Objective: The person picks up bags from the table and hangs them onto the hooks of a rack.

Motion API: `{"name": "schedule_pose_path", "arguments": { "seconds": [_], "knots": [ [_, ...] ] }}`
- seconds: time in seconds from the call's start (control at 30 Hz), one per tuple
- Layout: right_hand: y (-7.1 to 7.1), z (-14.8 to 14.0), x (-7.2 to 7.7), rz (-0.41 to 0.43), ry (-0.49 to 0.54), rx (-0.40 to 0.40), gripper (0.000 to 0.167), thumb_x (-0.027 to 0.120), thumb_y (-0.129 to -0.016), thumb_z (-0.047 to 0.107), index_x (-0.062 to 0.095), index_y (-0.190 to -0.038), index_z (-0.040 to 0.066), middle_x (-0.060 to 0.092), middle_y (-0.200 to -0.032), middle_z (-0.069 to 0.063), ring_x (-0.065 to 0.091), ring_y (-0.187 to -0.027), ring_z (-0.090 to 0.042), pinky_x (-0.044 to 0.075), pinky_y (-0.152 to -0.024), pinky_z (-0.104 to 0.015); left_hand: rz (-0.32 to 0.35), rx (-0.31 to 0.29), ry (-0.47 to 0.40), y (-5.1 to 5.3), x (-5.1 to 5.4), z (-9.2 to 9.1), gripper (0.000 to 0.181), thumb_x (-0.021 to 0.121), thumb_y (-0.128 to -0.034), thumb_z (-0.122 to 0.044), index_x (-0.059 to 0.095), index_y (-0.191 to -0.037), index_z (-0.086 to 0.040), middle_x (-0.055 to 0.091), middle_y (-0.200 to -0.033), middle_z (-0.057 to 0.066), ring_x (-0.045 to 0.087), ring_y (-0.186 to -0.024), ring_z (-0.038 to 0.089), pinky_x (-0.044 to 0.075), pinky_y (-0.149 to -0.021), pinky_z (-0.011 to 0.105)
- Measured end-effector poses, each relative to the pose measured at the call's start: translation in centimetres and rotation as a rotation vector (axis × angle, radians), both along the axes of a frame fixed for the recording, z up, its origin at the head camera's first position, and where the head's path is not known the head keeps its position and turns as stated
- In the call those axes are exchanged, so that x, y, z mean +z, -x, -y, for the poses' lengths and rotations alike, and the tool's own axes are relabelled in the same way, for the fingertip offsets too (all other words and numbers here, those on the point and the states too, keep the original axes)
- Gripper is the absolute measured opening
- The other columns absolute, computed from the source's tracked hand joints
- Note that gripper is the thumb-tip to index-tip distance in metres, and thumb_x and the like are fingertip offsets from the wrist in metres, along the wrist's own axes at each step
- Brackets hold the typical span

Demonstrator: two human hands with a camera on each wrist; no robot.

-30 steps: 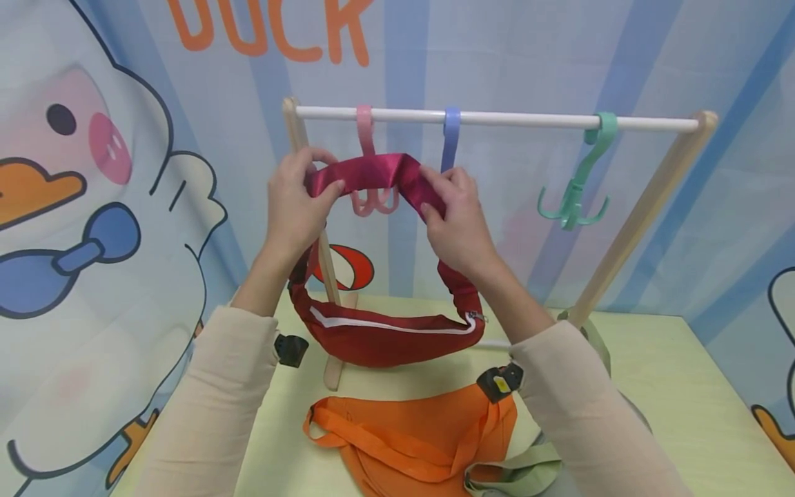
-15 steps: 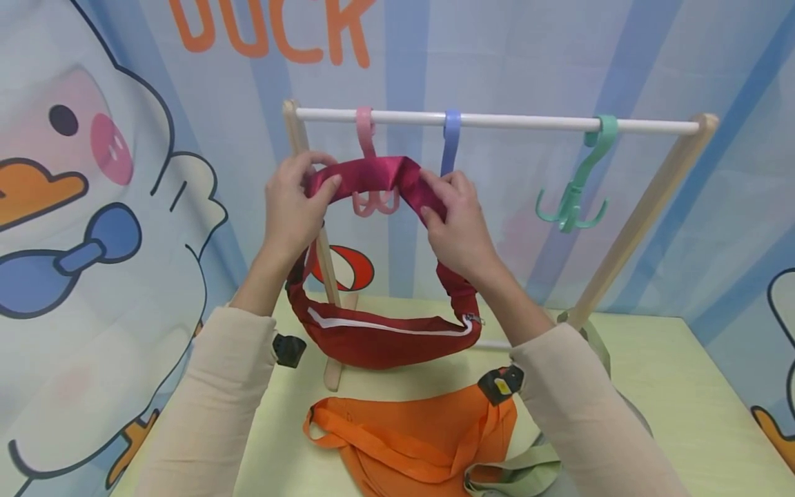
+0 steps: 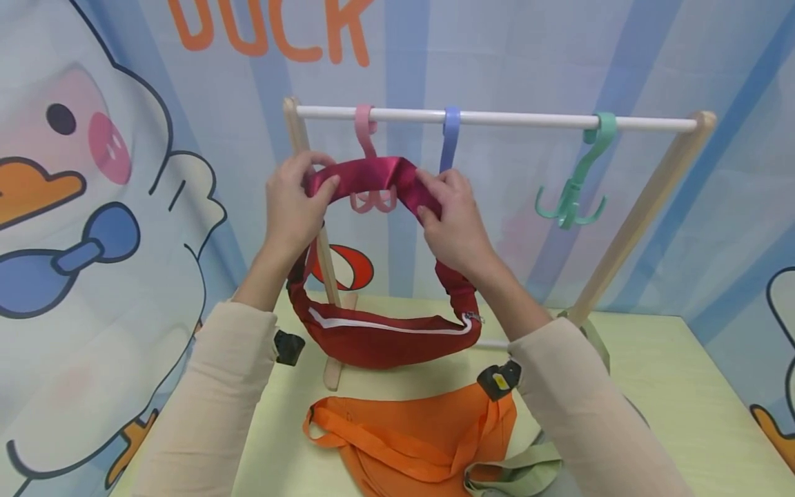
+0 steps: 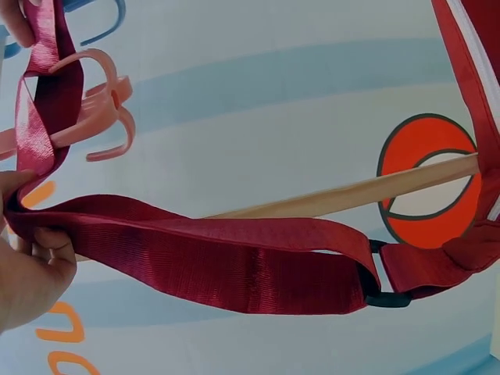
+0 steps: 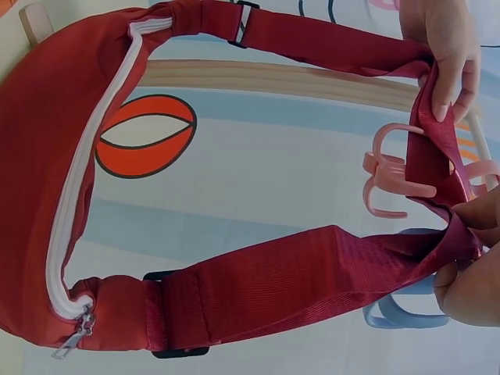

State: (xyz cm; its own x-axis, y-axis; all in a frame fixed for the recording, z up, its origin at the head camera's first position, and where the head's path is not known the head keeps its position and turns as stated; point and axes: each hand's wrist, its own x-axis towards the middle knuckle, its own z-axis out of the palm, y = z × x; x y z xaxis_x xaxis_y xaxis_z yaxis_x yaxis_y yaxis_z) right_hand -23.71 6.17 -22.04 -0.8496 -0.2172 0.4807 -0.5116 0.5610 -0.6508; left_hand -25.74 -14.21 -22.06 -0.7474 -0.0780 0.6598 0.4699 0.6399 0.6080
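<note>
A dark red waist bag (image 3: 385,345) with a white zipper hangs from its shiny maroon strap (image 3: 363,174). My left hand (image 3: 294,200) pinches the strap on the left; my right hand (image 3: 456,224) pinches it on the right. Between the hands the strap crosses the pink hook (image 3: 366,131), whose lower prongs show below it. In the left wrist view a prong of the pink hook (image 4: 98,109) pokes past the twisted strap (image 4: 234,266). The right wrist view has the zipper pull (image 5: 74,340) at the bag's end. Behind my right hand hangs a blue hook (image 3: 450,138), mostly hidden.
A rack with a white rail (image 3: 522,119) and wooden posts (image 3: 646,214) stands on the pale yellow table (image 3: 658,386). A green hook (image 3: 574,186) hangs at right. An orange bag (image 3: 410,428) and a grey-green strap (image 3: 515,473) lie in front.
Both hands and the red bag stay almost where they were. My right hand has shifted very slightly left with the strap.
</note>
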Motion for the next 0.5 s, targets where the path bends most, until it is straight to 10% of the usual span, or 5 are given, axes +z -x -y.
{"name": "schedule_pose_path", "arguments": {
  "seconds": [0.5],
  "knots": [
    [-0.26, 0.14, -0.86, 0.003, -0.01, 0.013, 0.046, 0.053, -0.089, 0.001, 0.044, -0.135, 0.004, 0.044, -0.108, -0.013, 0.041, -0.104, -0.023, 0.049, -0.077, -0.034, 0.021, -0.018, -0.012, 0.2, -1.04, 0.58, 0.021, 0.061, -0.0874, -0.013, 0.061, -0.105, -0.001, 0.051, -0.084, 0.015, 0.045, -0.076, 0.021, 0.042, -0.062, 0.029]
  ]
}}
